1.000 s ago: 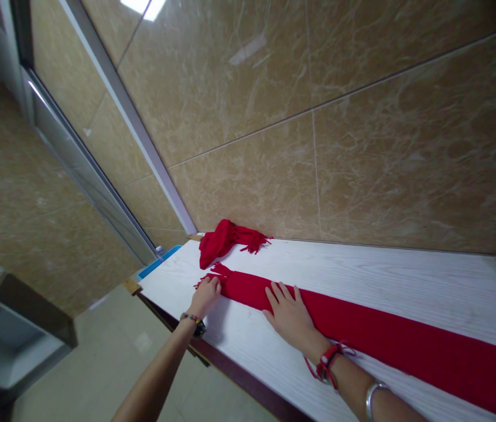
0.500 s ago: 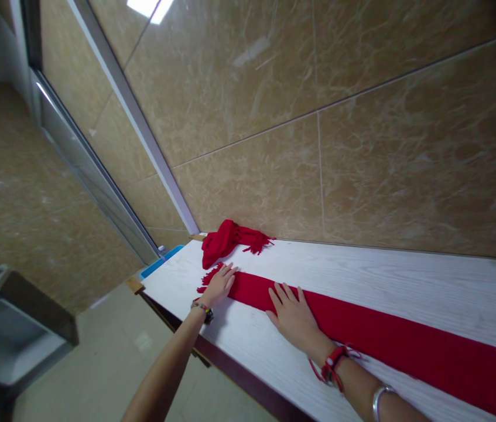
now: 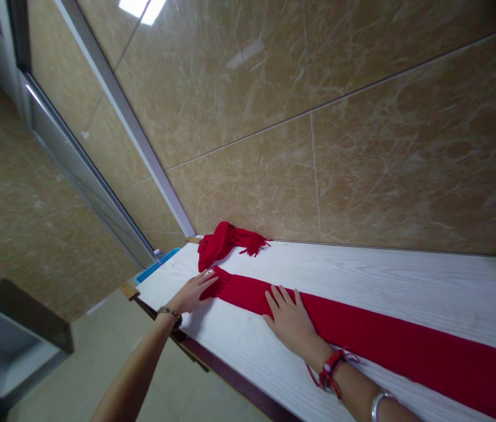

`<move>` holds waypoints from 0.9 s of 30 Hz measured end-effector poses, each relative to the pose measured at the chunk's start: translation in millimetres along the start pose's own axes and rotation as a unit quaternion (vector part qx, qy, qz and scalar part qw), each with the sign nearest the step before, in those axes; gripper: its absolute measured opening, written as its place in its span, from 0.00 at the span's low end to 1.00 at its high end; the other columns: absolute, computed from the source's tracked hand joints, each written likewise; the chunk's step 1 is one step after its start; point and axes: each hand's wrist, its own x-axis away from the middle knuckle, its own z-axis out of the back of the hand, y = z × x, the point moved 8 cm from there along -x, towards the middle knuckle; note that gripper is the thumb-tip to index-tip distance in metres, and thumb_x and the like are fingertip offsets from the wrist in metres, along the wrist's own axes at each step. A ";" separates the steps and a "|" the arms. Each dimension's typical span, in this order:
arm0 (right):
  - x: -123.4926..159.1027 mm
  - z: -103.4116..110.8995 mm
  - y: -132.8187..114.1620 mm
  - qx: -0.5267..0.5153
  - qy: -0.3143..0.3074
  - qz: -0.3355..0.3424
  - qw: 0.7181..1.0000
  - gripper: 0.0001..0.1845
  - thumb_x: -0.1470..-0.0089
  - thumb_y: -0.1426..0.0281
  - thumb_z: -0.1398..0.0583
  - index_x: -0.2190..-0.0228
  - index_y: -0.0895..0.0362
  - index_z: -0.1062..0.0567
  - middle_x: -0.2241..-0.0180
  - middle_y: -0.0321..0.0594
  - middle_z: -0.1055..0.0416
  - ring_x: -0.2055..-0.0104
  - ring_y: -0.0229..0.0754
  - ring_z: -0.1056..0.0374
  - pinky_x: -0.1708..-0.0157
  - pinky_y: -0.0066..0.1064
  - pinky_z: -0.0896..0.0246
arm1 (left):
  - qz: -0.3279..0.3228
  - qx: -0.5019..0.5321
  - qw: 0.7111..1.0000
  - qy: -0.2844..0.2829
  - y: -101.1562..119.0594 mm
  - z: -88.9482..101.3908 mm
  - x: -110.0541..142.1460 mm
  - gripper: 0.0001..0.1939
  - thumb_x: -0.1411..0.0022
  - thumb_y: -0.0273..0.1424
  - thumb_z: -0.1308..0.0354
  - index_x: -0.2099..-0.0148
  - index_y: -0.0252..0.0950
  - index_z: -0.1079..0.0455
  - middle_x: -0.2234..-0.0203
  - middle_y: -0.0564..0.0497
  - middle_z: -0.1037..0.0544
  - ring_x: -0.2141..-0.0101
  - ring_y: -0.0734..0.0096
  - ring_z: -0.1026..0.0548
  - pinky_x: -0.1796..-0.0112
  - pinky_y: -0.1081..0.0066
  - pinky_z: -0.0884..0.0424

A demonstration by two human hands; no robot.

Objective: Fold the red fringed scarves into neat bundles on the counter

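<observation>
Left hand, fingers apart, has slid along the scarf to its fringe, apparently straightening it. Right hand, fingers spread, stays flat on the cloth.

In moderate light, 1 white rectangular reflection glares on the glossy brown marbled-tile wall. Soft shadow lies beside the bare left hand. The upper-right corner dims; the right edge is partly pixelated.

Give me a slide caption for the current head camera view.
Left hand at the fringe, right hand flat on a long red scarf; a bunched red scarf lies beside the wall.
</observation>
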 end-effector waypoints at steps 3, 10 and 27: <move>0.5 -0.6 0.9 0.002 -0.005 -0.005 1.000 0.29 0.45 0.61 0.55 0.45 0.63 0.43 0.43 0.52 0.49 0.41 0.55 0.58 0.46 0.53 0.70 | -0.015 -0.064 0.998 -0.014 1.4 -3.0 -11.6 0.27 0.43 0.28 0.52 0.41 0.41 0.48 0.42 0.49 0.44 0.43 0.62 0.47 0.48 0.63 0.44; 0.7 -0.2 0.7 0.003 0.005 -0.001 1.000 0.29 0.45 0.61 0.54 0.45 0.62 0.43 0.43 0.52 0.49 0.41 0.54 0.57 0.46 0.53 0.70 | 0.175 -0.148 0.973 -0.009 -56.2 -16.5 -2.0 0.30 0.45 0.16 0.61 0.41 0.39 0.47 0.43 0.44 0.43 0.43 0.55 0.48 0.54 0.53 0.39; 0.9 -0.4 0.5 -0.001 -0.014 -0.004 1.000 0.29 0.44 0.60 0.55 0.45 0.61 0.44 0.42 0.51 0.50 0.41 0.54 0.57 0.46 0.52 0.71 | 0.138 0.122 0.982 0.046 -21.6 -39.9 -40.0 0.24 0.36 0.35 0.67 0.43 0.36 0.43 0.44 0.49 0.40 0.44 0.70 0.45 0.45 0.63 0.49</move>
